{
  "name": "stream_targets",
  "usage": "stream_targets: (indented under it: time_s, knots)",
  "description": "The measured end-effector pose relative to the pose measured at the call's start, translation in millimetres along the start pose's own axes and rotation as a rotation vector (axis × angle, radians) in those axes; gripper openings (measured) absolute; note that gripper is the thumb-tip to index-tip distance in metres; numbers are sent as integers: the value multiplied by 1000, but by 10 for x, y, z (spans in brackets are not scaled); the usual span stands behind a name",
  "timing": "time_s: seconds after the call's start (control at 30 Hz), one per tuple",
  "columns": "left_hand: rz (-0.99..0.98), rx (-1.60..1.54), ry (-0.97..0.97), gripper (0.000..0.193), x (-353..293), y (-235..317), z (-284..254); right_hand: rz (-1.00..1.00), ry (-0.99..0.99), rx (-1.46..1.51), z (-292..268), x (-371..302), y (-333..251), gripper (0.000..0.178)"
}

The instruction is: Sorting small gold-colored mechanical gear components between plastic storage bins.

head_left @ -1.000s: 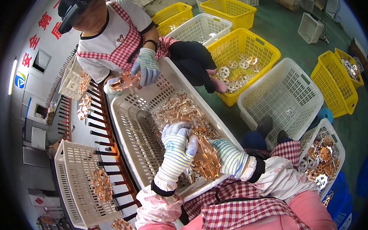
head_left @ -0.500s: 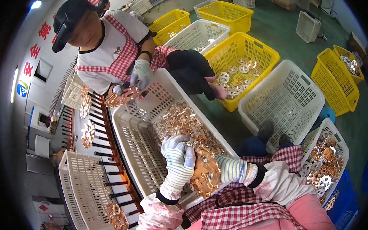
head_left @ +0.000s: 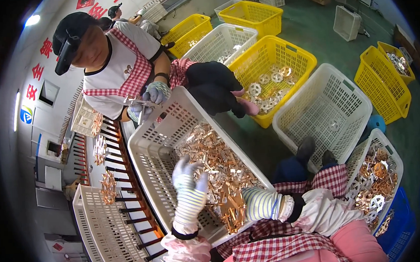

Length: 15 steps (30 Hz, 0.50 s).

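My right hand point(head_left: 264, 203), in a striped knit glove, grips a bunch of flat copper-coloured metal parts point(head_left: 233, 206) at the near end of a white basket. My left hand point(head_left: 189, 190), gloved alike, is raised over the basket's left side, apart from the bunch. Its fingers are spread and partly blurred, with nothing visible in them. Beneath both hands, a heap of small copper-coloured metal pieces point(head_left: 213, 152) lies in the white basket point(head_left: 143, 155). My right fingertips are hidden behind the bunch.
Across the basket, a co-worker's gloved hands point(head_left: 152, 98) hold shiny metal parts. Left runs a rack of black pegs point(head_left: 129, 210), some carrying copper parts point(head_left: 108, 187). A yellow basket point(head_left: 301, 64) of toothed discs, a white basket point(head_left: 321, 112) and another parts-filled basket point(head_left: 393, 152) stand right.
My left hand has come off the copper parts and moved left, its fingers opening. My right hand still holds the bunch, now slightly lower. The co-worker's hands hold different-looking parts.
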<state>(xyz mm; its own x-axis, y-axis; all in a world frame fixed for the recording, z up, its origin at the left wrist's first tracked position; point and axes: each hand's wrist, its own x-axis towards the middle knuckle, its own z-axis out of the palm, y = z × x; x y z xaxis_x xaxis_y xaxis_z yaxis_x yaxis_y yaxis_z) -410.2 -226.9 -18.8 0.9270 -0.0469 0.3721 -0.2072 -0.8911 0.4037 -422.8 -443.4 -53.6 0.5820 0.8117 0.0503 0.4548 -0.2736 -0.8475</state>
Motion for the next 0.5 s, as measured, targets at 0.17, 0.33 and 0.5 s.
stream_targets:
  time_s: [0.17, 0.33, 0.5]
  knots:
    - [304, -553, -409, 30, 132, 490, -124, -303, 218, 75, 339, 22, 350, 22]
    - [417, -486, -343, 26, 190, 460, -103, -249, -10, -136, 274, -26, 416, 43]
    - [210, -351, -272, 18, 71, 275, -57, 15, 274, 22, 209, 12, 120, 47]
